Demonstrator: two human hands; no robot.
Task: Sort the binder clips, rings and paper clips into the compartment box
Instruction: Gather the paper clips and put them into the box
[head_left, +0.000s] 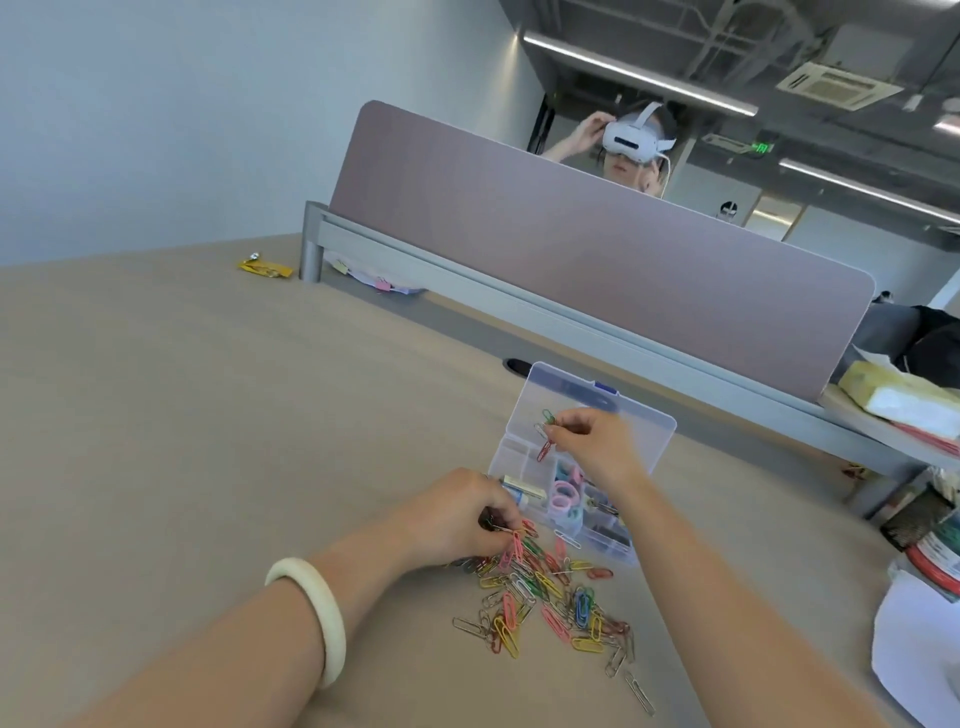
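2 hands work at once: my right hand (592, 441) pinches a few paper clips (545, 434), hanging long-axis down over the compartment box (519, 457); left hand (457, 512) fingers press into the clip pile (545, 592) on the surface, just beside the box.

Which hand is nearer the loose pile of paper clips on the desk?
Left. The left hand touches the pile of paper clips at its far edge; the right hand is raised over the compartment box, holding clips.
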